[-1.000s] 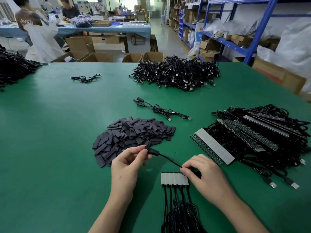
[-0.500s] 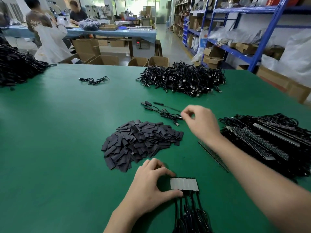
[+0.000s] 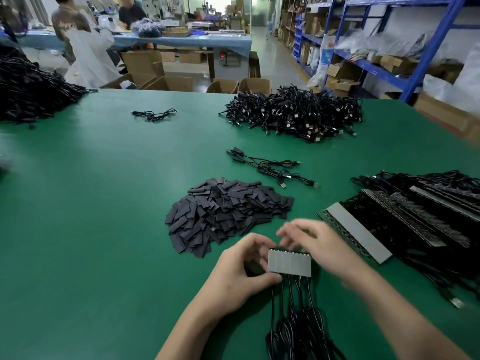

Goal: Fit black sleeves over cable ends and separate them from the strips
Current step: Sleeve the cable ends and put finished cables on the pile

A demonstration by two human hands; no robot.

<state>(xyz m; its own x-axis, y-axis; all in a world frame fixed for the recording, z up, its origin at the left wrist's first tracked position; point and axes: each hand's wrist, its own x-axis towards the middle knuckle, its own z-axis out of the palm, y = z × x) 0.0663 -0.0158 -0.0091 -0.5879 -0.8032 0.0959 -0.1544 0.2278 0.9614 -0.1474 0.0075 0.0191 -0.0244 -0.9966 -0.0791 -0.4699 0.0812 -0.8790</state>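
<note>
The strip [image 3: 289, 262] lies on the counter [image 3: 104, 203] near the sleeve pile [image 3: 223, 211], its left end pinched by the left hand [image 3: 241, 271]. The right hand [image 3: 314, 242] is blurred over the far edge, so its grip cannot be told. The strip should be held flat while one cable [image 3: 298, 333] is worked.

Black sleeves [image 3: 228, 209], grey strip [image 3: 289, 262], green table [image 3: 104, 203]

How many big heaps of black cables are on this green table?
3: left heap at the far edge, centre heap far off, right heap stacked with strips. More may lie outside view.
</note>
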